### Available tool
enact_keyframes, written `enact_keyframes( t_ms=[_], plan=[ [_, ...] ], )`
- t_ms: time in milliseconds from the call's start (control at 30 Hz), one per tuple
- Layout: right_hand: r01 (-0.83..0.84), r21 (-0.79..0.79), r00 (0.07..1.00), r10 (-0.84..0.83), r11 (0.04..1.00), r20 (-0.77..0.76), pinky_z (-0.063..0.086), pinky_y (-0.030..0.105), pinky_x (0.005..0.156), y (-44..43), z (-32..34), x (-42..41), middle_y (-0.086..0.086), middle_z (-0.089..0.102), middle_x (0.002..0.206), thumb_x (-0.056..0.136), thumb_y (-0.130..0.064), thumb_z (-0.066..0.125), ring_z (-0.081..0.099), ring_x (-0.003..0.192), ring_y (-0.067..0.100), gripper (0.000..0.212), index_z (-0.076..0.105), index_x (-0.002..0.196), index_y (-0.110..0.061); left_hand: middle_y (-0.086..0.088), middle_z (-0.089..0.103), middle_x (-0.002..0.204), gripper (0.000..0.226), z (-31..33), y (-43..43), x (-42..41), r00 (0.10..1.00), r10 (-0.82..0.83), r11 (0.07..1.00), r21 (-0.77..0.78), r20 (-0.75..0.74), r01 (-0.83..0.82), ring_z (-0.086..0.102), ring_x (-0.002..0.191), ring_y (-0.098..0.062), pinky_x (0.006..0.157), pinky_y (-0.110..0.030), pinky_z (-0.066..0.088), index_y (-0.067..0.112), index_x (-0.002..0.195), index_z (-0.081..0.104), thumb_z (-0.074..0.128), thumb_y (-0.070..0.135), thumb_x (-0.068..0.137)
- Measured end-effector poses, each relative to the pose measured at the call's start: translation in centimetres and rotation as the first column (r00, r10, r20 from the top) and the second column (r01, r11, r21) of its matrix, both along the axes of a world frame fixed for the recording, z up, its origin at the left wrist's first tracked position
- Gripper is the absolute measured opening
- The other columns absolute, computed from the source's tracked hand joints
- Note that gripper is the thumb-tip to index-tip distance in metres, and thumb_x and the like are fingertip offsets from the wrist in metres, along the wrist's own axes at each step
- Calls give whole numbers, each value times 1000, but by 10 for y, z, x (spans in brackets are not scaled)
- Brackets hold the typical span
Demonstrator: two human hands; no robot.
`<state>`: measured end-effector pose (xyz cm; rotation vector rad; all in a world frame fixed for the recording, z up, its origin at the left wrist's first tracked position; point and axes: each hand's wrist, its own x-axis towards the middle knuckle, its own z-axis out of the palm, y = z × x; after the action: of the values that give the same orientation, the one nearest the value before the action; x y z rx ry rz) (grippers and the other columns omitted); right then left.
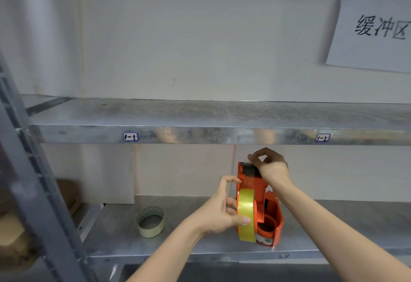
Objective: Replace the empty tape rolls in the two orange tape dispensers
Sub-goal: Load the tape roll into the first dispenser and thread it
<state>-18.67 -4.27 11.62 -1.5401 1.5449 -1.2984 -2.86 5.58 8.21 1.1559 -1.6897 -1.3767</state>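
The work is done in the bay between the upper shelf (pixel 200 135) and the lower shelf (pixel 178 248) of a metal rack. The bay is bounded on the left by a slanting grey upright (pixel 33 170) and at the back by a pale wall. Open shelf surface is seen to the right of the hands and between them and the upright. The front lip of the lower shelf lies just below the forearms. Two small labels (pixel 130 136) are fixed to the upper shelf's front edge.

An orange tape dispenser (pixel 251 184) is held upright over the front part of the lower shelf, with its dark cutter end uppermost. A yellow tape roll (pixel 245 215) is seated on its near side. The roll is gripped by the left hand (pixel 219 210), with the thumb across its face and the fingers curled behind.

The right hand (pixel 271 166) is placed at the dispenser's top, with thumb and forefinger brought together. Whether anything is pinched cannot be told.

A second orange body (pixel 274 217) with a round hub is seen just behind. A nearly bare roll (pixel 151 221) lies flat on the shelf, well to the left.
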Motion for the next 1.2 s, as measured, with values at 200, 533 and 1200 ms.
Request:
enact_keyframes(
  t_ms=[200, 533, 1200],
  plan=[
    [64, 34, 996, -62, 997, -59, 41, 31, 62, -5, 4, -7, 1, 52, 67, 79, -33, 70, 51, 66, 24, 15, 62, 72, -23, 2, 56, 118, 45, 2, -3, -1, 997, -68, 995, -71, 33, 70, 60, 91, -17, 87, -35, 55, 46, 100, 57, 72, 6, 84],
    [55, 34, 996, -53, 998, -69, 42, 30, 59, -9, 1, -5, 2, 55, 70, 81, -34, 68, 50, 61, 19, 15, 64, 77, -20, 19, 59, 107, 40, -2, -11, 2, 999, -37, 996, -83, 24, 39, 58, 97, -9, 89, -34, 53, 46, 97, 61, 72, 10, 83],
    [-44, 99, 998, 38, 994, 57, 38, 26, 49, -4, -6, -1, 9, 70, 79, 81, -26, 71, 55, 57, 22, 16, 61, 70, -18, 12, 67, 62, 86, -20, -10, -8, 977, 184, 968, 192, -108, -161, 67, 76, -7, 83, -28, 54, 22, 147, 33, 82, 23, 76]
  ],
)
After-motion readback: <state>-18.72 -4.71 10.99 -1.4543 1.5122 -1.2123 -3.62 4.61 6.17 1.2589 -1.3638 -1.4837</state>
